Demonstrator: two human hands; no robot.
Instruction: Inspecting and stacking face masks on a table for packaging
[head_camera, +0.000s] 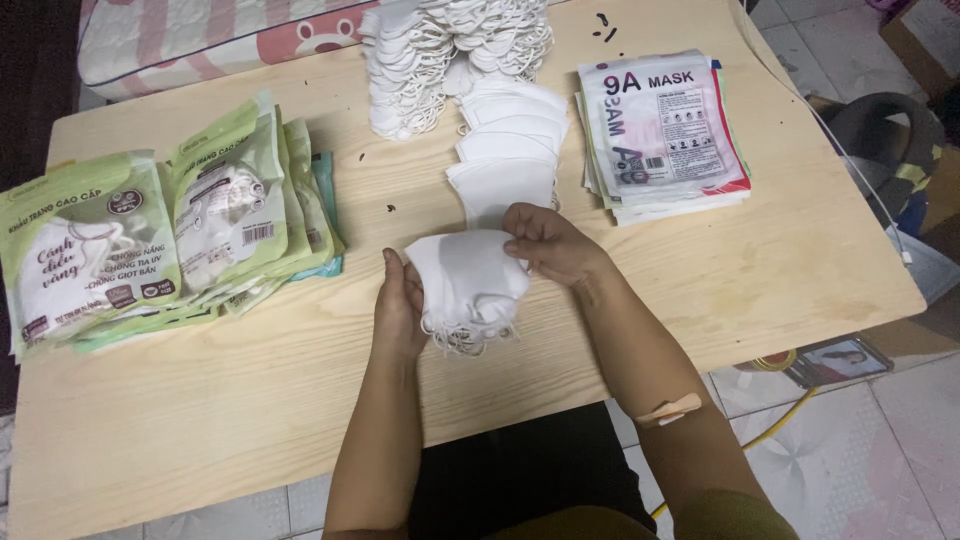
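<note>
**Small stack of white masks being held between both hands**

A small stack of folded white masks (468, 285) is being gripped just above the near middle of the wooden table (200, 390). The left hand (400, 305) is being kept curled against the stack's left edge, fingers partly closed behind it, thumb side toward the camera. The right hand (555, 243) is being pressed onto the stack's upper right corner, fingertips pinched together on the top mask. Neither hand is being held spread flat. Ear loops are being left dangling below the stack, between the two wrists.

Just beyond the hands, a fanned row of white masks (508, 150) is being laid out toward the far edge, its nearest mask almost touching the right hand. Behind that, a tall heap of white masks with loops (440, 55) is being kept at the far side. Right of the row, a pile of flat pink-and-white printed pouches (665, 135) is being stored, well apart from the hands. On the left, filled green mask packets (160, 235) are being stacked overlapping. A tan plaster (668, 410) is being worn on the right forearm.
</note>
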